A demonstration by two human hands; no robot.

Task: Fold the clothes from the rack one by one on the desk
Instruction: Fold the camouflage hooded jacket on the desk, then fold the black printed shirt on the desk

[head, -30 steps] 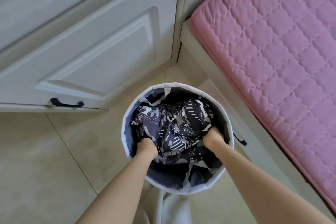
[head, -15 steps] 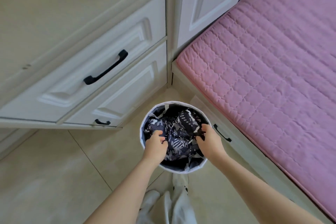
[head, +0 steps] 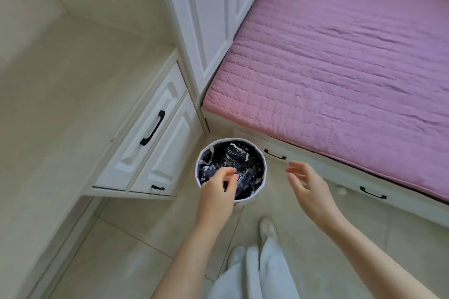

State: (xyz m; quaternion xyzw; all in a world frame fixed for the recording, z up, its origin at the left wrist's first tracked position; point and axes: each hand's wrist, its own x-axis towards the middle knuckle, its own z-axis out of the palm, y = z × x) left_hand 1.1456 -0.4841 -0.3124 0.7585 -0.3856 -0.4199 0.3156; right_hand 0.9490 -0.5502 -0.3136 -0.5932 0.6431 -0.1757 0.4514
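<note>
A round white fabric basket [head: 264, 161] stands on the tiled floor in the corner between desk and bed. A dark navy garment with white camouflage print [head: 237, 156] lies crumpled inside it. My left hand [head: 216, 188] hovers above the basket's near left rim with its fingers loosely curled and nothing in them. My right hand [head: 308, 185] is off to the right of the basket, in the air, with fingers spread and empty. Neither hand touches the garment.
The cream desk top [head: 60, 104] fills the left, with white drawers [head: 150, 133] with black handles below it. A pink quilted bed [head: 340, 60] with drawers under it lies to the right. A white wardrobe [head: 209, 19] stands behind. My feet [head: 267, 227] are on the tiles near the basket.
Both hands have let go of the garment and lifted out of the basket; the right one moved off to the right. The view has risen and pulled back from the basket.
</note>
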